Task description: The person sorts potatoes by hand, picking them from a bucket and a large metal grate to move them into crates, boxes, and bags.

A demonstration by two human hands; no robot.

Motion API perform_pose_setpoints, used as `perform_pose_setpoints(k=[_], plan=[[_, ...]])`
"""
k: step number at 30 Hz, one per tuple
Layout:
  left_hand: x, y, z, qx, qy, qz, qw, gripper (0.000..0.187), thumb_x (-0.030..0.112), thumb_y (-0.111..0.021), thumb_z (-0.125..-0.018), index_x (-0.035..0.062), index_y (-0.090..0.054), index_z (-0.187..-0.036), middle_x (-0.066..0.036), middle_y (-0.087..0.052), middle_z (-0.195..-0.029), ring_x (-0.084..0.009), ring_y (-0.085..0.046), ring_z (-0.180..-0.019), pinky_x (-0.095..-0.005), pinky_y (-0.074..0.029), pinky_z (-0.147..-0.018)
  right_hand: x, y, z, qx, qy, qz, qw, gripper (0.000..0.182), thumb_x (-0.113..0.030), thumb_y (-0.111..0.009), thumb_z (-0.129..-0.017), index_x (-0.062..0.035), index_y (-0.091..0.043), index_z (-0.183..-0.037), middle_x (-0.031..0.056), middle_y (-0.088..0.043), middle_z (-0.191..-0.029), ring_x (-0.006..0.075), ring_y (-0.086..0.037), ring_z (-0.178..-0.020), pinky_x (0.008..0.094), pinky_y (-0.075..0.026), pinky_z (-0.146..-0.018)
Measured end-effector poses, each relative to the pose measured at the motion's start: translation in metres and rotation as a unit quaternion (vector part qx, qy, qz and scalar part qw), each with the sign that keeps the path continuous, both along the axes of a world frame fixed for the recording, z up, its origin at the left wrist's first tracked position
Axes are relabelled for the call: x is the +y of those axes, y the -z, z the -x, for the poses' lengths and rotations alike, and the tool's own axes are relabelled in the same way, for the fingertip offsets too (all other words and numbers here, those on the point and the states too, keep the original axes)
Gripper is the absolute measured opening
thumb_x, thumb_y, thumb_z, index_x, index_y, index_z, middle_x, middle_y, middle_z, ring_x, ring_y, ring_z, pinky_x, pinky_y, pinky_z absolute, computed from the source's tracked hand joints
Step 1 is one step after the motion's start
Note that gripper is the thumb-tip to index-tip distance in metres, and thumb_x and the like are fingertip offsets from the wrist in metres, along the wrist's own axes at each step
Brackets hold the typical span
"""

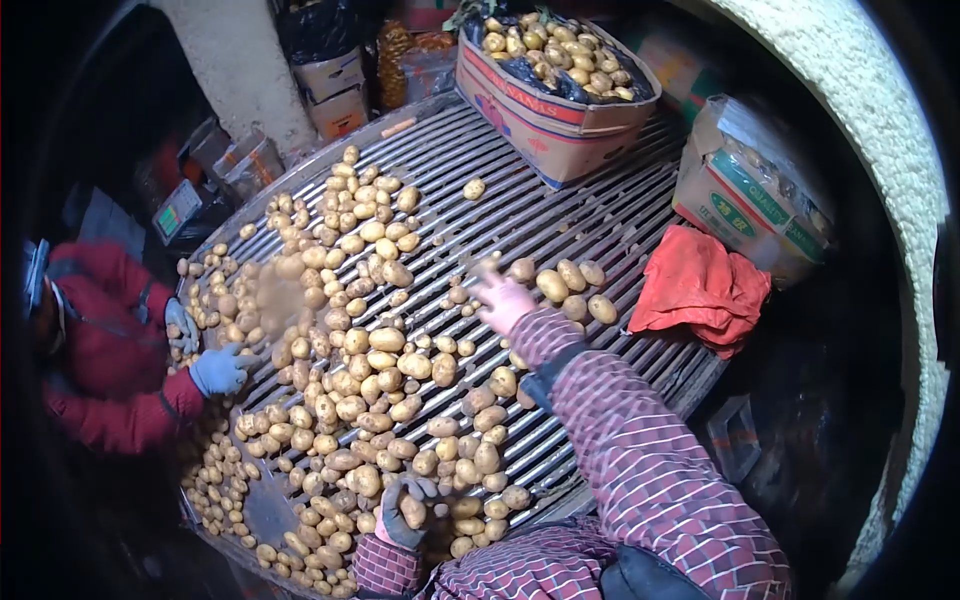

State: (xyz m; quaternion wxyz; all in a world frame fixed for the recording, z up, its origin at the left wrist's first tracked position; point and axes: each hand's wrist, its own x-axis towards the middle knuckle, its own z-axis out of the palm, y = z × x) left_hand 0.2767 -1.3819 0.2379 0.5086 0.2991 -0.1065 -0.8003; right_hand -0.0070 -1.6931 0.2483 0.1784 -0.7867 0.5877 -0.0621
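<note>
My left hand [392, 525], in a grey and pink glove, is low in the view near my body. Its fingers curl around a potato [412, 512]. Farther forward, my right hand [503, 302] reaches over the metal slats of the sorting table [590, 225], its fingers stretched out and partly blurred. Small potatoes [458, 295] lie just left of it, and a group of larger potatoes [570, 277] sits to its right. Between my hands and the far left edge spreads a big heap of potatoes [385, 340].
A co-worker's gloved hand [222, 370] is at the left of the heap. At the back stands a cardboard box [530, 125] filled with potatoes. Another box [745, 195] and a red cloth [700, 285] occupy the right edge. A scale display [178, 210] shows beyond the table.
</note>
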Motion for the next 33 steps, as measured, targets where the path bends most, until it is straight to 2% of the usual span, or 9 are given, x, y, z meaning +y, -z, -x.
perform_pose_setpoints(k=[3, 5, 8, 11, 14, 18, 24, 28, 33], plan=[[-0.01, -0.032, 0.003, 0.012, -0.03, -0.081, 0.996, 0.041, 0.025, -0.054, -0.091, 0.0036, -0.047, -0.125, -0.018, -0.054, -0.123, -0.0295, -0.06, -0.1, -0.0398, -0.055, -0.074, 0.015, 0.015, -0.025, 0.012, -0.006, 0.034, 0.999, 0.039, -0.018, -0.059, -0.081, -0.0124, -0.06, -0.119, 0.0085, -0.051, -0.13, 0.029, -0.052, -0.105, 0.0391, -0.045, -0.095], [-0.012, -0.031, -0.004, 0.068, -0.05, -0.104, 0.991, 0.056, 0.024, -0.055, -0.091, 0.0143, -0.035, -0.142, -0.019, -0.04, -0.142, -0.0304, -0.061, -0.096, -0.0386, -0.056, -0.072, 0.046, -0.019, -0.044, -0.342, 0.04, -0.198, 0.918, 0.049, -0.022, -0.061, -0.086, -0.0095, -0.05, -0.131, 0.0137, -0.052, -0.129, 0.0217, -0.058, -0.108, 0.0351, -0.046, -0.099], [-0.02, -0.055, 0.005, 0.065, -0.021, -0.045, 0.997, 0.07, 0.018, -0.061, -0.088, 0.0221, -0.025, -0.148, -0.018, -0.03, -0.149, -0.0314, -0.061, -0.097, -0.039, -0.058, -0.071, 0.101, -0.078, -0.054, -0.317, -0.206, -0.262, 0.888, 0.075, -0.035, -0.065, -0.086, -0.0124, -0.027, -0.147, 0.0177, -0.043, -0.142, 0.0275, -0.044, -0.129, 0.0366, -0.036, -0.108], [-0.009, -0.048, -0.002, 0.111, 0.008, -0.075, 0.991, 0.076, 0.015, -0.066, -0.081, 0.027, -0.027, -0.145, -0.017, -0.042, -0.135, -0.0369, -0.061, -0.096, -0.0419, -0.06, -0.065, 0.082, -0.074, -0.003, -0.384, -0.037, -0.162, 0.908, 0.073, -0.028, -0.07, -0.082, -0.01, -0.034, -0.144, 0.0181, -0.046, -0.139, 0.0281, -0.044, -0.129, 0.0391, -0.037, -0.108], [0.0, -0.049, -0.009, 0.063, -0.01, -0.089, 0.994, 0.067, 0.017, -0.07, -0.076, 0.0202, -0.037, -0.134, -0.018, -0.052, -0.119, -0.0338, -0.061, -0.091, -0.0353, -0.056, -0.059, 0.017, -0.031, 0.107, -0.18, 0.21, 0.23, 0.933, 0.04, -0.019, -0.067, -0.074, -0.004, -0.063, -0.111, 0.0182, -0.062, -0.112, 0.0369, -0.058, -0.104, 0.0403, -0.047, -0.091], [-0.016, -0.09, -0.019, -0.183, -0.104, -0.06, 0.976, 0.062, 0.017, -0.063, -0.08, 0.0089, -0.037, -0.136, -0.013, -0.054, -0.116, -0.022, -0.058, -0.089, -0.0286, -0.052, -0.067, 0.006, 0.044, 0.179, -0.163, 0.426, 0.103, 0.884, 0.046, -0.037, -0.064, -0.081, -0.0202, -0.06, -0.124, 0.0136, -0.051, -0.133, 0.0326, -0.046, -0.123, 0.0439, -0.036, -0.104], [0.001, -0.025, -0.081, -0.811, -0.186, 0.004, 0.555, 0.058, 0.001, -0.066, -0.073, -0.0018, -0.046, -0.128, -0.018, -0.051, -0.123, -0.0342, -0.048, -0.117, -0.0407, -0.036, -0.103, 0.054, 0.001, 0.07, -0.268, 0.123, 0.044, 0.954, 0.045, -0.027, -0.072, -0.076, -0.0115, -0.063, -0.118, 0.0118, -0.059, -0.124, 0.0291, -0.051, -0.119, 0.0394, -0.038, -0.104], [0.016, 0.004, -0.098, -0.882, -0.117, -0.022, 0.457, 0.061, 0.004, -0.069, -0.071, 0.0032, -0.048, -0.128, -0.019, -0.05, -0.12, -0.0374, -0.045, -0.116, -0.0465, -0.035, -0.102, 0.09, -0.041, 0.003, -0.294, -0.067, -0.162, 0.94, 0.039, -0.019, -0.07, -0.079, -0.0109, -0.063, -0.117, 0.0123, -0.062, -0.117, 0.0271, -0.056, -0.113, 0.0377, -0.041, -0.101], [0.015, 0.004, -0.1, -0.891, -0.118, -0.025, 0.438, 0.059, 0.009, -0.071, -0.071, 0.0038, -0.05, -0.126, -0.018, -0.052, -0.118, -0.0372, -0.048, -0.113, -0.0446, -0.038, -0.099, 0.059, -0.012, 0.085, -0.216, 0.203, 0.152, 0.943, 0.042, -0.023, -0.067, -0.081, -0.006, -0.061, -0.119, 0.0158, -0.058, -0.12, 0.0314, -0.053, -0.113, 0.0413, -0.04, -0.101]])
